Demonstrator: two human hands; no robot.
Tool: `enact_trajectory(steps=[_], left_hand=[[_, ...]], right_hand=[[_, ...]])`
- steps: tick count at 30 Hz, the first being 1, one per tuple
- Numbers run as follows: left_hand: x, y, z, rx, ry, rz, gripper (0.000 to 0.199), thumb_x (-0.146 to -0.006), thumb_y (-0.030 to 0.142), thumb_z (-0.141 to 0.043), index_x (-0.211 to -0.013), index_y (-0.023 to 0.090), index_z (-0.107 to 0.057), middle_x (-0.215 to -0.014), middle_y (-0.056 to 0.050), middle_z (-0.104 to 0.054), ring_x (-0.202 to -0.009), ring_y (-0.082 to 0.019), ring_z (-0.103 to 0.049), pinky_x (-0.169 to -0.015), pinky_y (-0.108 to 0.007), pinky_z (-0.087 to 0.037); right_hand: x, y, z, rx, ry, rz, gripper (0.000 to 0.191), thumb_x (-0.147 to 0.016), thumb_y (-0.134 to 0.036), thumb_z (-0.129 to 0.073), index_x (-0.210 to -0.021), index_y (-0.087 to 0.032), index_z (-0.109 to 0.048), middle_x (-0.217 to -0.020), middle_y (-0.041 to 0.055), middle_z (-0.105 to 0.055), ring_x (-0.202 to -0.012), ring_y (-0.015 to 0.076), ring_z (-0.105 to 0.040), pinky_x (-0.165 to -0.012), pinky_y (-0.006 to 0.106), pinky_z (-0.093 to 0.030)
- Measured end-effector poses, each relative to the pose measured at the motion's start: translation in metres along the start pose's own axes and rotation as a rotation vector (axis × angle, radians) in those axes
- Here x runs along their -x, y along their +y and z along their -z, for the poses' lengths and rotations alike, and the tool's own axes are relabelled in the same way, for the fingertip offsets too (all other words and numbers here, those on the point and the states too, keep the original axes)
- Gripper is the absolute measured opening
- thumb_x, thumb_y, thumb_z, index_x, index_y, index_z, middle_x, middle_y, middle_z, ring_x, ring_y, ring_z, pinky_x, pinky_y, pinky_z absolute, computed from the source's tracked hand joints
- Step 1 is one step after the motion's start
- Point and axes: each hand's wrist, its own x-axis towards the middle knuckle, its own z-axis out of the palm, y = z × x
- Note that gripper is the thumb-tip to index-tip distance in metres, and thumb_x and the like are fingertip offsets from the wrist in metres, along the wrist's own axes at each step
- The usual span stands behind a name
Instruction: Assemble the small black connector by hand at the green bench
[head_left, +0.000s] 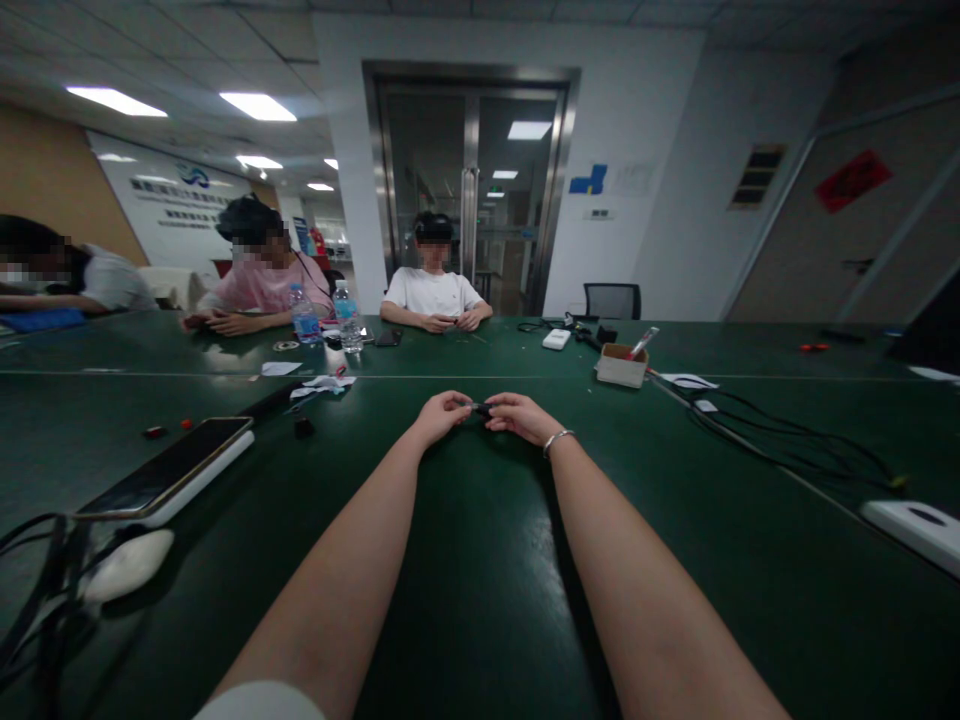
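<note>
Office room, glass double door at the back, long dark green table [480, 560] filling the view. Both forearms stretch out over the table, hands meeting near the middle. Left hand [442, 413] is curled, fingertips pinched on a small dark object [482, 409]; right hand [517, 414] is curled too, fingertips gripping the same object from the other side. Object sits between the two hands, just above the table surface; too small to tell what it is. Silver bracelet [557, 438] on the right wrist.

Left side of the table: phone [169, 468] lying on a white power bank, white mouse-like item [129, 564] nearer the camera, black cables at the edge. Small red and dark bits near the phone, paper scraps [324, 384] further out. Right side: small cardboard box [621, 365] with a tool sticking out, black cables [787, 440] trailing toward a white device [916, 527] at the right edge.

Far side of the table: a person in a white shirt [431, 292] sits opposite, hands together on the table; a person in a pink shirt [266, 285] to the left of them, two water bottles [346, 316] just beside. A third person is partly visible at the far left edge. Empty black chair [612, 300] by the door.
</note>
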Motion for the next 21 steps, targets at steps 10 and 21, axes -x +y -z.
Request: enact_trajectory(steps=[10, 21], left_hand=[[0.000, 0.001, -0.001, -0.012, 0.001, 0.018, 0.032, -0.069, 0.041, -0.069, -0.081, 0.012, -0.065, -0.070, -0.003, -0.063, -0.060, -0.010, -0.052, -0.061, -0.025, -0.042], [-0.009, -0.011, 0.002, 0.034, 0.028, 0.066, 0.027, -0.074, 0.035, -0.066, -0.086, 0.011, -0.065, -0.072, -0.004, -0.063, -0.061, -0.009, -0.053, -0.062, -0.025, -0.042]], right_hand=[[-0.001, 0.001, -0.001, 0.052, 0.002, 0.016, 0.018, -0.076, -0.002, -0.065, -0.086, -0.013, -0.055, -0.063, 0.0012, -0.064, -0.055, 0.0120, -0.067, -0.053, 0.017, -0.057], [0.000, -0.005, 0.053, 0.714, 0.421, 0.103, 0.023, -0.059, -0.011, -0.076, -0.079, -0.015, -0.066, -0.078, 0.0024, -0.066, -0.080, 0.0156, -0.063, -0.085, 0.033, -0.049]])
